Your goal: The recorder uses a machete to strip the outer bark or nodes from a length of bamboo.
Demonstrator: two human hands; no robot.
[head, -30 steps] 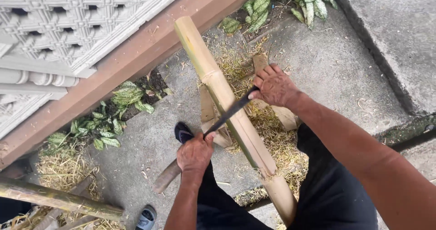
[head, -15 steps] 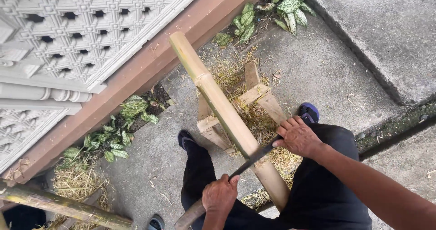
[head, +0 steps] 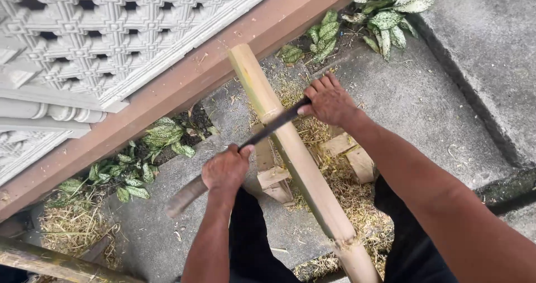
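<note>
A thick pale bamboo pole [head: 298,160] slants from the upper middle down to the bottom right, resting on a low wooden stand [head: 273,177]. A long dark blade [head: 268,129] lies across the pole near its far end. My left hand [head: 225,170] grips the blade's wooden handle [head: 187,196] left of the pole. My right hand [head: 329,101] presses on the blade's other end, right of the pole. My dark trousers [head: 251,244] show below, on both sides of the pole.
Bamboo shavings [head: 346,193] litter the concrete ground around the stand. A reddish wooden beam [head: 167,93] and a white patterned wall run along the upper left, with spotted green plants [head: 139,166] at their foot. Another bamboo pole [head: 50,263] lies at the bottom left.
Both hands have pushed the blade up the pole, from near its lower end to near its far end. The view has shifted with them.
</note>
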